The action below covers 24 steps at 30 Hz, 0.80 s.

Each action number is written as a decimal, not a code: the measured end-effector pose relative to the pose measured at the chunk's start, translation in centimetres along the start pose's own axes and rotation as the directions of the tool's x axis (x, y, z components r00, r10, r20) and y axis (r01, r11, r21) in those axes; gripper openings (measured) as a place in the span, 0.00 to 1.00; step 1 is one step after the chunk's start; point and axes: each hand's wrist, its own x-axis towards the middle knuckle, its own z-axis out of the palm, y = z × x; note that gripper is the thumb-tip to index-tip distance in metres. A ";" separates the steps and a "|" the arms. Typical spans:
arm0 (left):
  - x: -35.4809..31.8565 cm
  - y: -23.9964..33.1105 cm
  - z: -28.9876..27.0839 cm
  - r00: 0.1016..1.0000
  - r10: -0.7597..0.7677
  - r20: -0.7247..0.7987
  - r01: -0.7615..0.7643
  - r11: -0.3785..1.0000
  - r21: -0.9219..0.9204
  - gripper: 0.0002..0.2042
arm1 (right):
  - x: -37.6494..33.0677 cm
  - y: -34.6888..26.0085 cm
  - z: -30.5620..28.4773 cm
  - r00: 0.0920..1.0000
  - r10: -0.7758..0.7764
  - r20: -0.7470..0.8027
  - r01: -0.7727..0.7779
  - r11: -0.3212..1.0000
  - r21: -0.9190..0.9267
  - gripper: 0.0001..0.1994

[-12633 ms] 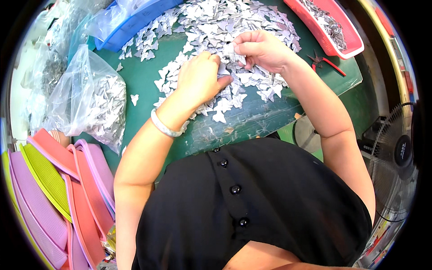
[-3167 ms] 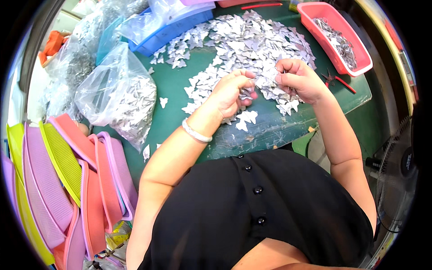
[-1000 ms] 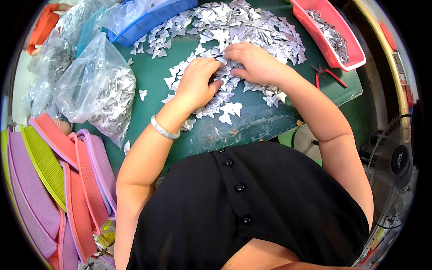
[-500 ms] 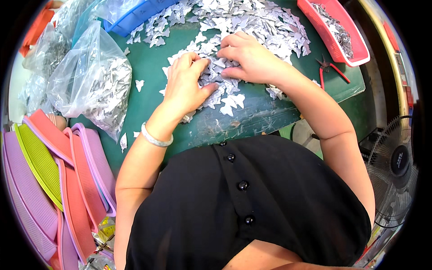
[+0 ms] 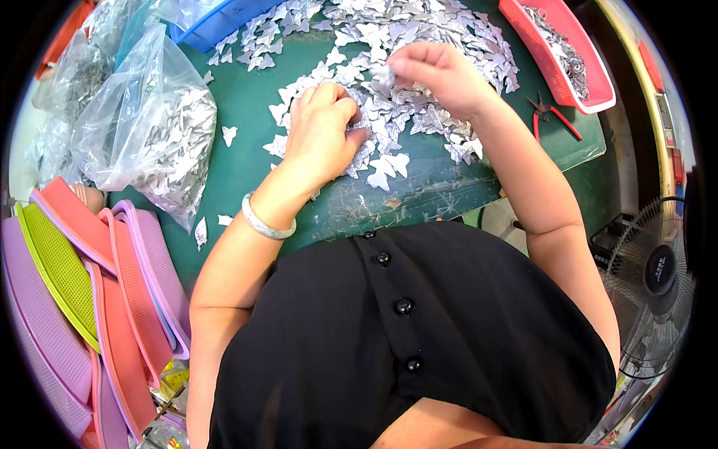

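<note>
1. Left hand (image 5: pixel 321 131) lies curled on the butterflies (image 5: pixel 419 45) heaped on the counter (image 5: pixel 247 90).
2. Right hand (image 5: pixel 437 71), lifted, pinches one butterfly.
3. Bags (image 5: pixel 149 127) hold many; most of the heap seemingly remains unsorted.

You're in a small workshop, green table (image 5: pixel 247 161) heaped with metal butterfly pieces (image 5: pixel 419 45), bagged parts (image 5: pixel 161 142), stacked plastic trays (image 5: pixel 90 284), pliers (image 5: pixel 550 116)

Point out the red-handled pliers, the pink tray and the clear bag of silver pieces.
red-handled pliers (image 5: pixel 552 120), head view, on the handles.
pink tray (image 5: pixel 535 46), head view, on its near rim.
clear bag of silver pieces (image 5: pixel 161 142), head view, on its bulging middle.
</note>
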 end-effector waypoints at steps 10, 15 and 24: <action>0.0 -0.8 -0.6 0.849 -0.452 0.273 0.457 0.368 -0.810 0.05 | -0.1 -0.1 -2.5 0.994 -0.001 0.109 -0.025 0.971 0.237 0.08; 0.4 -0.4 -2.5 0.748 -0.431 0.504 0.447 -0.234 -0.863 0.12 | -0.2 -0.7 0.1 0.896 -0.285 0.340 0.443 0.571 -0.691 0.13; 0.2 -0.7 -2.3 0.779 -0.342 0.526 0.387 -0.398 -0.832 0.12 | -0.7 -0.7 0.9 0.894 -0.208 0.397 0.448 0.451 -0.772 0.12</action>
